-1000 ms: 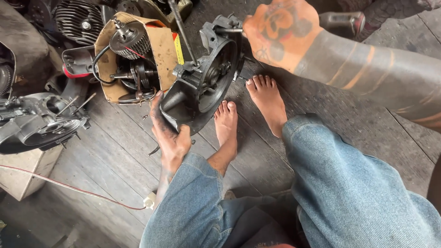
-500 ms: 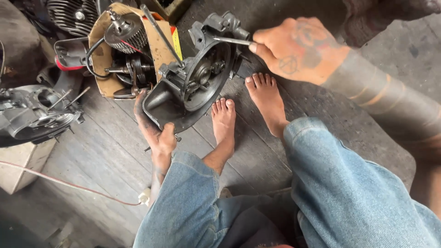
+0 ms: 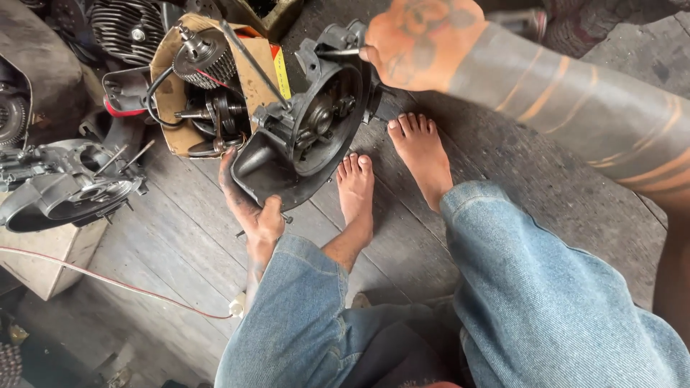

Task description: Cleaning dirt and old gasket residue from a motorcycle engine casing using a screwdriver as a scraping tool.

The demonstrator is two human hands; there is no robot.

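Observation:
A dark engine casing (image 3: 302, 144) stands tilted on the wooden floor in front of my bare feet. My left hand (image 3: 251, 208), smeared with grease, grips its lower left edge and holds it up. My right hand (image 3: 417, 39) is closed on a thin metal tool (image 3: 338, 52) at the casing's top right. A long metal rod (image 3: 251, 61) sticks up from the casing toward the upper left.
A cardboard box (image 3: 187, 93) of engine parts sits behind the casing. Another grey engine case (image 3: 65, 187) rests on a pale block (image 3: 50, 255) at the left. A finned cylinder (image 3: 126, 29) lies at the top left. A red wire (image 3: 108, 280) runs across the floorboards.
My right hand has moved left and up along the casing's top. The casing has tipped a little more upright, and the view has shifted closer.

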